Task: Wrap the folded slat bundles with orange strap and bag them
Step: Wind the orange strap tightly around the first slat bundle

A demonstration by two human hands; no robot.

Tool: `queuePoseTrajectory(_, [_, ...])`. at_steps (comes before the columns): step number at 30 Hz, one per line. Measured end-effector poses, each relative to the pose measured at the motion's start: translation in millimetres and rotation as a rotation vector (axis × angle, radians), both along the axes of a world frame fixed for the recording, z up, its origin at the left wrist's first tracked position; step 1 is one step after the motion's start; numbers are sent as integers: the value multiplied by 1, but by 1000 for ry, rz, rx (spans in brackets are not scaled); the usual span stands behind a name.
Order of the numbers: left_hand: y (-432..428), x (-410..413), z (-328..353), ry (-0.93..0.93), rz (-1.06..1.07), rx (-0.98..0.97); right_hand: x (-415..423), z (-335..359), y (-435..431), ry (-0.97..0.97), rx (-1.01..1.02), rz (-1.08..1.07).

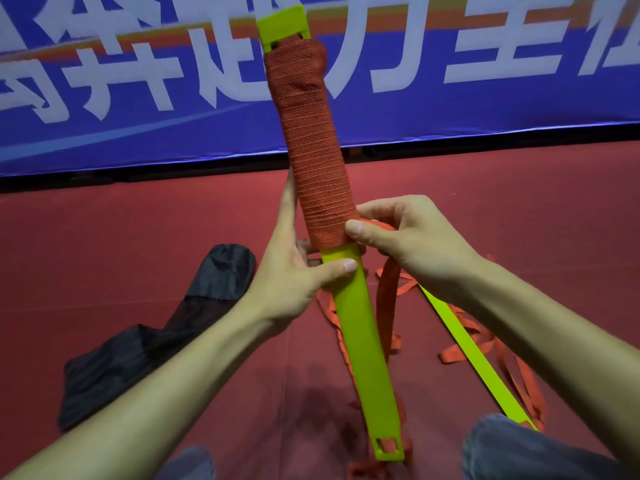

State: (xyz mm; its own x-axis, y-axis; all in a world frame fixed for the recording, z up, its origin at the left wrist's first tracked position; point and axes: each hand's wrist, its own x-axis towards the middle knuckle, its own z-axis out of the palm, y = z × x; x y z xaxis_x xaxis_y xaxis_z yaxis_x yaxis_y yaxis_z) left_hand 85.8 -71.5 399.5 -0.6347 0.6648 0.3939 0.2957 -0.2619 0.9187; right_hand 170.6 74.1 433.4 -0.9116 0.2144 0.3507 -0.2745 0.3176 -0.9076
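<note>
Slat bundle (360, 327), half wound in orange strap (315, 161), is held steady in the curled grip of the left hand (294, 275). The right hand (412, 244) pinches the strap taut, likely for the next turn.

one slat bundle (360, 327); one loose slat (467, 355); one black bag (156, 334)

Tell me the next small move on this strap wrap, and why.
Probably the right hand should pass the orange woven strap once more round the lime-green plastic slat bundle, just under the last turn: the winding ends at that hand, the bundle's lower half is bare, and the left hand steadies it.
</note>
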Motion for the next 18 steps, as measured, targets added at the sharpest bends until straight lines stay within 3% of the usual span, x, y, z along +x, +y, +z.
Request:
queuePoseTrajectory(4, [3, 5, -1, 11, 44, 7, -3, -4, 0, -11, 14, -142])
queuePoseTrajectory(12, [11, 14, -6, 292, 337, -279, -3, -8, -10, -30, -27, -299])
queuePoseTrajectory(18, [10, 8, -7, 176, 310, -213, -4, -6, -2, -32, 54, -287])
